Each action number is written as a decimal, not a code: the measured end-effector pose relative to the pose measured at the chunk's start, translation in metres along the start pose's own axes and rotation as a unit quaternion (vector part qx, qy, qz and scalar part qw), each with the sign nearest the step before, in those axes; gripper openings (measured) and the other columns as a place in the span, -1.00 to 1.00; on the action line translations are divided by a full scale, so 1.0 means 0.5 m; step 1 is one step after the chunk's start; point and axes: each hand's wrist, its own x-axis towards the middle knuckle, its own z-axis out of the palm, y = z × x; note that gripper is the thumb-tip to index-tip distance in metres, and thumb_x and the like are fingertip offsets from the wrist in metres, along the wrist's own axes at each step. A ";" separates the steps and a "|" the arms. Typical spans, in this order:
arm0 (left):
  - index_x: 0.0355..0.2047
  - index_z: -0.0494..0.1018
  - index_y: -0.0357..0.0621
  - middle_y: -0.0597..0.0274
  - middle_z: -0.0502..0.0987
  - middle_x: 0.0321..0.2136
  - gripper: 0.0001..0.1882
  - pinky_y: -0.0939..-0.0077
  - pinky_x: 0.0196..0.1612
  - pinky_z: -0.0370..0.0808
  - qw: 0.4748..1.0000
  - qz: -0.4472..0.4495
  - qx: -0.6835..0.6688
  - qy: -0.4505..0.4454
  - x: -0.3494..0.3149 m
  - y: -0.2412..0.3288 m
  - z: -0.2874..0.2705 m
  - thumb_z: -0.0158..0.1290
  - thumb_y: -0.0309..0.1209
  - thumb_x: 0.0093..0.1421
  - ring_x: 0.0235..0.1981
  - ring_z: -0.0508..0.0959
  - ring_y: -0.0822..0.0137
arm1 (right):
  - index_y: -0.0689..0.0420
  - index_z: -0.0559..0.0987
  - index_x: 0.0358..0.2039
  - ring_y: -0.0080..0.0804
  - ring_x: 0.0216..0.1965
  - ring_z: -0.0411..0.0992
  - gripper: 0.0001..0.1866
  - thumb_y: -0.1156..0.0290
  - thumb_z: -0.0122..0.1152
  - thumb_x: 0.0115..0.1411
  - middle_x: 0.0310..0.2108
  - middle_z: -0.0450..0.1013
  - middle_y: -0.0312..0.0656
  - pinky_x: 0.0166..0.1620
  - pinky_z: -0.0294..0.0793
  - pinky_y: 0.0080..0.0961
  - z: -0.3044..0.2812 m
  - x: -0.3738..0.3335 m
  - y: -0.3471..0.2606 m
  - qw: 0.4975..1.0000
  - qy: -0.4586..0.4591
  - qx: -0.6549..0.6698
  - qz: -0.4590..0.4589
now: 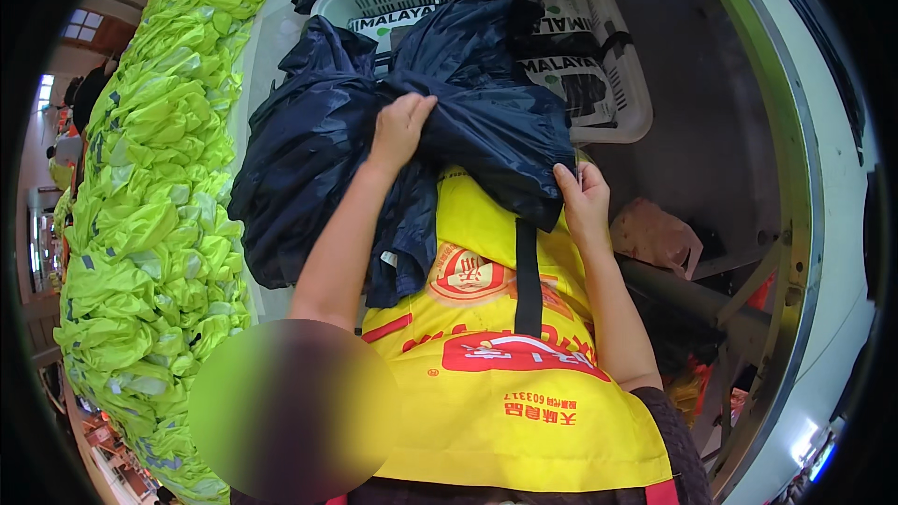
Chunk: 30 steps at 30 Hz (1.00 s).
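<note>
Dark garment [496, 122] lies bunched beneath left hand [402, 126], pinching its middle, and right hand [585, 201], pinching its edge, fingers closed on both. Looks unfinished, not yet flat or folded; white packs [566, 75] sit in basket [641, 112] beyond the hands.

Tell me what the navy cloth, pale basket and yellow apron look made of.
Navy cloth: probably thin synthetic fabric, slightly glossy, by its sheen and fine creases.
Pale basket: likely moulded plastic, smooth, by its rounded rim and slotted wall.
Yellow apron: some printed fabric, fairly smooth, by its soft folds and flat lettering; the fibre can't be told.
</note>
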 end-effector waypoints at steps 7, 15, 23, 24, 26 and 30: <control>-0.46 0.41 -0.39 0.05 0.46 -0.54 -0.63 0.47 -0.29 0.35 0.968 0.083 -0.066 -0.227 0.085 -0.055 0.008 -0.10 -0.23 0.22 -0.45 0.44 0.24 | 0.11 0.32 -0.59 -0.76 -0.54 0.07 -0.74 0.36 0.13 0.17 -0.60 0.18 -0.51 -0.48 0.08 -0.74 -0.023 0.008 0.041 0.995 0.046 -0.093 0.000; -0.46 0.46 -0.23 0.16 0.49 -0.50 -0.92 0.54 -0.38 0.41 0.974 0.046 -0.103 0.194 0.014 0.012 0.038 0.13 -0.50 0.03 -0.48 0.50 0.28 | 0.17 0.45 -0.51 -0.77 -0.55 0.14 -0.78 0.31 0.10 0.20 -0.58 0.28 -0.49 -0.48 0.13 -0.76 -0.063 0.022 0.066 0.993 0.077 -0.069 0.055; -0.41 0.48 -0.23 0.13 0.47 -0.31 -0.83 0.39 -0.07 0.35 0.995 0.072 0.059 0.041 -0.117 0.020 0.004 0.16 -0.47 -0.05 -0.14 0.41 0.17 | 0.14 0.42 -0.53 -0.79 -0.55 0.09 -0.77 0.30 0.08 0.21 -0.58 0.23 -0.53 -0.48 0.07 -0.78 -0.058 0.029 0.011 0.974 0.068 -0.054 0.209; -0.42 0.48 -0.23 0.13 0.47 -0.30 -0.85 0.39 -0.08 0.35 0.995 0.087 0.043 0.025 -0.111 0.010 0.004 0.15 -0.48 -0.04 -0.15 0.41 0.17 | 0.14 0.41 -0.53 -0.78 -0.55 0.08 -0.76 0.29 0.08 0.21 -0.59 0.21 -0.53 -0.48 0.07 -0.77 -0.063 0.029 0.016 0.982 0.053 -0.082 0.164; -0.43 0.48 -0.23 0.13 0.48 -0.29 -0.88 0.39 -0.09 0.35 0.992 0.124 0.012 -0.007 -0.073 -0.013 -0.006 0.11 -0.49 -0.01 -0.16 0.42 0.17 | 0.13 0.40 -0.54 -0.78 -0.55 0.06 -0.75 0.29 0.06 0.22 -0.59 0.19 -0.53 -0.48 0.07 -0.76 -0.080 0.035 0.025 0.988 0.026 -0.133 0.069; -0.45 0.41 -0.31 0.21 0.41 -0.55 -0.74 0.57 -0.28 0.34 0.960 -0.100 -0.206 -0.163 -0.026 -0.035 -0.040 -0.06 -0.32 0.21 -0.43 0.42 0.40 | 0.17 0.39 -0.52 -0.75 -0.51 0.09 -0.75 0.30 0.03 0.23 -0.58 0.19 -0.49 -0.45 0.10 -0.73 -0.050 0.077 0.029 0.993 0.031 -0.115 -0.024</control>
